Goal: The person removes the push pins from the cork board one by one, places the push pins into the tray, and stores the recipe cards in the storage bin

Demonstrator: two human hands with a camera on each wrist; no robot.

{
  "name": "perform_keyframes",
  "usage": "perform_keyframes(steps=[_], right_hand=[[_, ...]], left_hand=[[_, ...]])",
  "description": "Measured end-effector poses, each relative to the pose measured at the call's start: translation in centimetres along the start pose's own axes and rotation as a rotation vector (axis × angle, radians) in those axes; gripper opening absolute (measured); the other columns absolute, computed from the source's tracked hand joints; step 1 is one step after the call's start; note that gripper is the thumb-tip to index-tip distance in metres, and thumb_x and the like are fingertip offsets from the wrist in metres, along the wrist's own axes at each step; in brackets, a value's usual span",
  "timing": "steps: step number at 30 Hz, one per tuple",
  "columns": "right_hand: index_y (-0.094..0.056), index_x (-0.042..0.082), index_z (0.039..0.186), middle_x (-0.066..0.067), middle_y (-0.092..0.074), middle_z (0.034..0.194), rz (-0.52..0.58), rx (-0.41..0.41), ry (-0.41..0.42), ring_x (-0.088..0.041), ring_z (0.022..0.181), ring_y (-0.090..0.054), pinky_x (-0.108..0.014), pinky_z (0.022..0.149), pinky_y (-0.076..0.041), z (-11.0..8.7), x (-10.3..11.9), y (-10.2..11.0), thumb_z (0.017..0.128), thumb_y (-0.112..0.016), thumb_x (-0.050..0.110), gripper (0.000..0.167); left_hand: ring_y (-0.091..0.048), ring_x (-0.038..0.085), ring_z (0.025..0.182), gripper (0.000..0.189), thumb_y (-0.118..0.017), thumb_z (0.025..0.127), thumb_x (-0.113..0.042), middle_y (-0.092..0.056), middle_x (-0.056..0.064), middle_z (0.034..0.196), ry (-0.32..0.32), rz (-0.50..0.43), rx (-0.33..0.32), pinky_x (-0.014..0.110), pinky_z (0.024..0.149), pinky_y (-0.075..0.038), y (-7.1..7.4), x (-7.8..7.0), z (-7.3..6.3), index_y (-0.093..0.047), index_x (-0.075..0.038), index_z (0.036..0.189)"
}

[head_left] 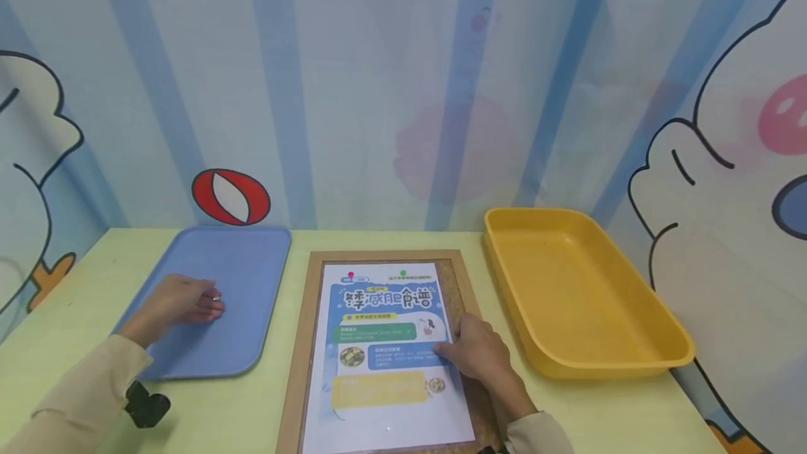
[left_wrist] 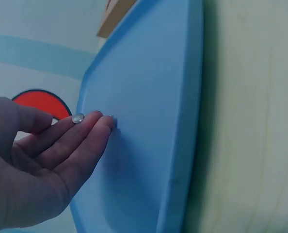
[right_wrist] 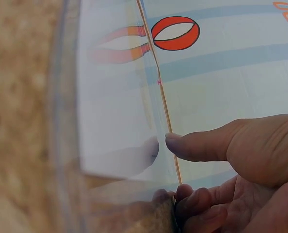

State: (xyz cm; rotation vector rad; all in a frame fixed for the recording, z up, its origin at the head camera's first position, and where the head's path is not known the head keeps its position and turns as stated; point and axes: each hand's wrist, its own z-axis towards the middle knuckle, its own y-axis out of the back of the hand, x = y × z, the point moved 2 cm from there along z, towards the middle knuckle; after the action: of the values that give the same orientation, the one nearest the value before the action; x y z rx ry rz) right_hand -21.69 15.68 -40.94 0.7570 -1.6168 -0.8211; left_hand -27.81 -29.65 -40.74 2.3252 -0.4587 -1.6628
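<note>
Over the blue tray (head_left: 252, 300), my left hand (head_left: 189, 300) holds a small shiny round piece, which looks like a thumbtack (left_wrist: 77, 118), at the tips of thumb and index finger. The other fingers lie stretched alongside. A printed sheet (head_left: 384, 433) lies on a wood-framed cork board (head_left: 454, 286), with a red pin (head_left: 351, 274) and a green pin (head_left: 403, 272) at its top and a small pale dot near its bottom. My right hand (head_left: 482, 356) rests at the sheet's right edge, its thumb over the sheet and its other fingers by the cork.
A deep yellow tray (head_left: 586, 286) stands to the right of the board. All of it sits on a pale yellow table (head_left: 208, 412). Behind hangs a blue-striped cartoon curtain (head_left: 372, 90) along the table's back edge.
</note>
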Motion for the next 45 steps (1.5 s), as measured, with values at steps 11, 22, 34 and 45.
perform_keyframes(steps=[11, 22, 34, 45], right_hand=[[-0.056, 0.007, 0.084, -0.007, -0.057, 0.072, 0.007, -0.004, -0.001, -0.021, 0.066, -0.054, -0.030, 0.057, -0.037, 0.0, 0.0, 0.0, 0.083, -0.081, 0.024, 0.030], [-0.055, 0.007, 0.082, -0.007, -0.056, 0.072, -0.002, -0.006, -0.013, -0.020, 0.065, -0.054, -0.029, 0.057, -0.037, -0.1, 0.0, -0.1, 0.084, -0.080, 0.026, 0.031], [-0.056, 0.007, 0.083, -0.007, -0.055, 0.072, -0.006, -0.011, -0.003, -0.021, 0.067, -0.054, -0.030, 0.058, -0.038, 0.0, -0.1, 0.0, 0.080, -0.083, 0.022, 0.031], [-0.055, 0.006, 0.083, -0.007, -0.054, 0.072, -0.019, -0.018, 0.011, -0.022, 0.067, -0.053, -0.031, 0.058, -0.036, 0.1, -0.2, 0.1, 0.075, -0.087, 0.022, 0.036]], left_hand=[[-0.070, 0.010, 0.066, 0.029, -0.052, 0.096, 0.003, -0.074, 0.011, 0.077, -0.005, 0.119, -0.036, 0.029, 0.065, -0.060, 1.2, 0.4, 1.0, -0.054, 0.026, 0.113], [-0.066, 0.013, 0.067, 0.014, -0.055, 0.092, 0.003, -0.069, 0.003, 0.073, 0.012, 0.287, -0.071, 0.032, 0.063, -0.057, 0.8, -0.1, 1.3, -0.064, 0.014, 0.095], [-0.058, 0.018, 0.069, 0.013, -0.059, 0.089, -0.002, -0.062, 0.005, 0.071, -0.057, 0.484, -0.081, 0.031, 0.059, -0.049, 0.1, -0.6, 1.3, -0.068, 0.007, 0.087], [-0.051, 0.016, 0.061, 0.010, -0.062, 0.084, -0.004, -0.055, 0.000, 0.066, -0.128, 0.506, -0.096, 0.030, 0.054, -0.045, 0.1, -0.2, 1.3, -0.068, 0.003, 0.080]])
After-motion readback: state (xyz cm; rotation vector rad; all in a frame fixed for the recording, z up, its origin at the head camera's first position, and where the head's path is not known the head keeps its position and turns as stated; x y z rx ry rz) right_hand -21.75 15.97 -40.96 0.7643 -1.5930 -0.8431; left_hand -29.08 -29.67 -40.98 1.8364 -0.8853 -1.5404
